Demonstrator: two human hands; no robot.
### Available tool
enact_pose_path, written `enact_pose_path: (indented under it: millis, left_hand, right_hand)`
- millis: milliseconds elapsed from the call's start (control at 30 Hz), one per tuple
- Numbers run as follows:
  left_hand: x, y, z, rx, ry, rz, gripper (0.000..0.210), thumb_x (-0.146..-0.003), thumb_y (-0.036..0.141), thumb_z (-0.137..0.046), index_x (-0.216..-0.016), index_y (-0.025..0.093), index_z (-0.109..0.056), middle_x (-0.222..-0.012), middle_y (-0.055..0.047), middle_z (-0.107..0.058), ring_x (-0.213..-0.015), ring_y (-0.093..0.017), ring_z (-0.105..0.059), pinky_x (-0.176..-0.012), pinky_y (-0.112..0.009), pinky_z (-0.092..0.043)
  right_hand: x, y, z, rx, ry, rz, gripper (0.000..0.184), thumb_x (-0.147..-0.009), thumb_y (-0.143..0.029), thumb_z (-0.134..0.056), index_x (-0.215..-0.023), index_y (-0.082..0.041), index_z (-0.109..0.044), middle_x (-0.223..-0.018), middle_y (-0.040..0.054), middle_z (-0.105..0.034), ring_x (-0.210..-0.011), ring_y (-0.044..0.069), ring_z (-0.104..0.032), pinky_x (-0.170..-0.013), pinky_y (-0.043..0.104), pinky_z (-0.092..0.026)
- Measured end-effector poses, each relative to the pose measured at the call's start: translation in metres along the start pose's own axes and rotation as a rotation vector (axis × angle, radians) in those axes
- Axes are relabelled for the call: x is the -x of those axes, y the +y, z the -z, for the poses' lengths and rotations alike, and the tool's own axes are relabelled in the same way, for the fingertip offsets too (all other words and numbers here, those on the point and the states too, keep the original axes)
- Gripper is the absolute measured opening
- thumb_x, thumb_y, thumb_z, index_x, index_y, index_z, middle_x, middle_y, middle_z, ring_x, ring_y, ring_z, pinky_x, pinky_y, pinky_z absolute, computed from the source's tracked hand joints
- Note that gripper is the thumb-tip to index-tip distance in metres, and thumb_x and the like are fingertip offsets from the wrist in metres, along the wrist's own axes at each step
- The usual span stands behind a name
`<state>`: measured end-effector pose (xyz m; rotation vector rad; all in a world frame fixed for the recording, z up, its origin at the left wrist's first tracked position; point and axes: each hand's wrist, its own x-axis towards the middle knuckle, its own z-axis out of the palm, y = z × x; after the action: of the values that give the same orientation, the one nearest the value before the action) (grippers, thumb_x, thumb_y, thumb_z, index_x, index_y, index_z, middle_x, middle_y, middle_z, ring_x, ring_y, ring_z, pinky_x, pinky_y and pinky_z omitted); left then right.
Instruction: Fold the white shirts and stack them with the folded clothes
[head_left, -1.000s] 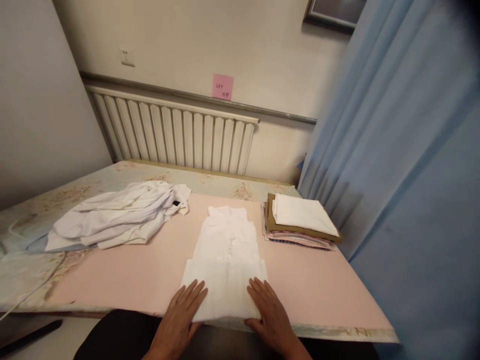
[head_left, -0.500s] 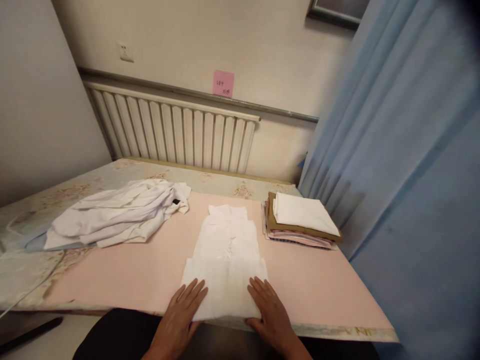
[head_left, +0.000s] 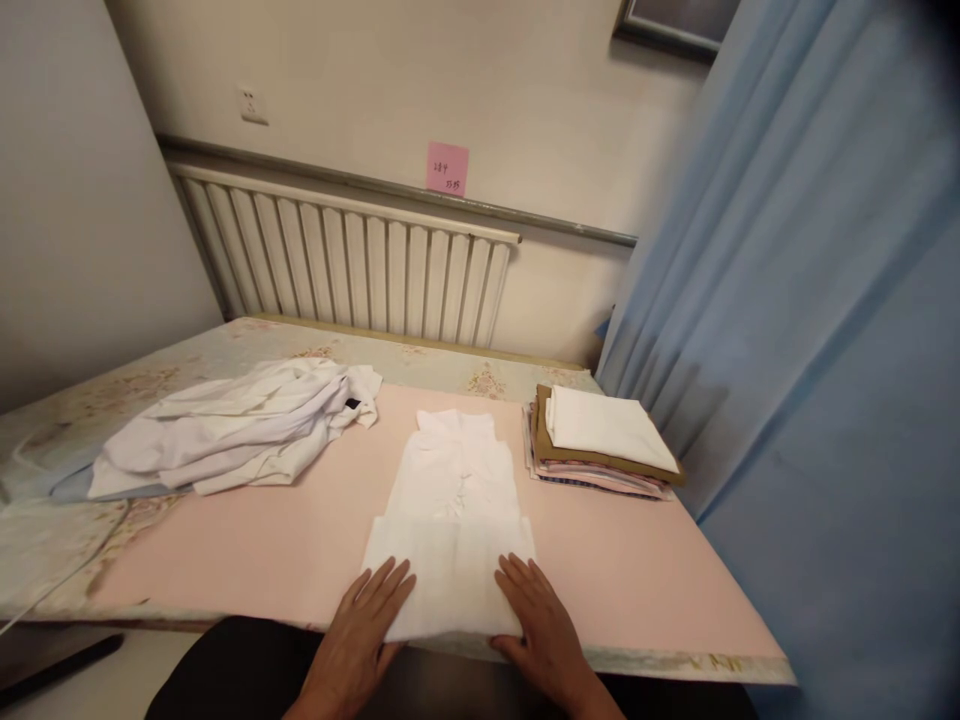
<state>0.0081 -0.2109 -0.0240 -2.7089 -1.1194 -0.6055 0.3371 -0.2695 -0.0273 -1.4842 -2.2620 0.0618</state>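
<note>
A white garment, partly folded, lies lengthwise in front of me on a pink sheet, its lower part turned up in a wide band near the table's front edge. My left hand rests palm down on the left of this band, fingers stretched out flat. On the band's right side lies my right hand, its fingers likewise extended. Both thumbs point inward by the garment's near edge; whether they reach under the cloth I cannot tell.
A loose heap of white clothes lies on the left. At right stands a stack of folded clothes, white on top. The pink sheet covers part of the flowered tablecloth. Behind are a radiator and a blue curtain.
</note>
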Motion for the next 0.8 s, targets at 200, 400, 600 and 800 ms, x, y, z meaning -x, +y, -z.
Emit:
enact_pose_path:
  millis: [200, 400, 600, 800]
  left_hand:
    - [-0.0004, 0.0007, 0.0003, 0.008, 0.012, 0.004, 0.068, -0.084, 0.016, -0.05, -0.148, 0.027, -0.026, -0.15, -0.002, -0.038, -0.14, -0.023, -0.03, -0.112, -0.044, -0.032]
    - [-0.0008, 0.0012, 0.0016, -0.006, 0.007, 0.001, 0.068, -0.084, 0.016, -0.05, -0.148, 0.027, -0.026, -0.151, -0.001, -0.037, -0.14, -0.022, -0.029, -0.112, -0.044, -0.031]
    - [-0.0013, 0.0014, 0.0028, -0.018, 0.01, -0.003, 0.068, -0.084, 0.015, -0.049, -0.148, 0.027, -0.026, -0.151, -0.002, -0.037, -0.14, -0.022, -0.03, -0.111, -0.044, -0.033]
    - [-0.0002, -0.0002, 0.0003, -0.013, 0.007, -0.002, 0.069, -0.084, 0.015, -0.049, -0.148, 0.027, -0.025, -0.151, -0.002, -0.037, -0.14, -0.023, -0.03, -0.111, -0.045, -0.033]
  right_hand:
    - [-0.0002, 0.0007, -0.0009, 0.011, -0.008, 0.004, 0.083, -0.076, -0.038, -0.069, -0.147, -0.025, -0.029, -0.152, 0.0059, -0.031, -0.141, 0.028, -0.025, -0.115, 0.053, -0.025]
    - [0.0001, 0.0014, -0.001, 0.004, 0.019, 0.02, 0.082, -0.077, -0.039, -0.068, -0.148, -0.025, -0.028, -0.151, 0.0066, -0.032, -0.14, 0.028, -0.026, -0.114, 0.055, -0.027]
    - [-0.0008, -0.0001, 0.0006, -0.001, -0.006, 0.012, 0.083, -0.077, -0.039, -0.069, -0.148, -0.025, -0.028, -0.152, 0.0065, -0.031, -0.141, 0.029, -0.025, -0.114, 0.055, -0.026]
    - [0.0001, 0.0036, 0.0037, -0.027, 0.002, 0.04, 0.074, -0.081, -0.037, -0.064, -0.146, -0.025, -0.031, -0.15, 0.0072, -0.036, -0.14, 0.028, -0.028, -0.113, 0.056, -0.027]
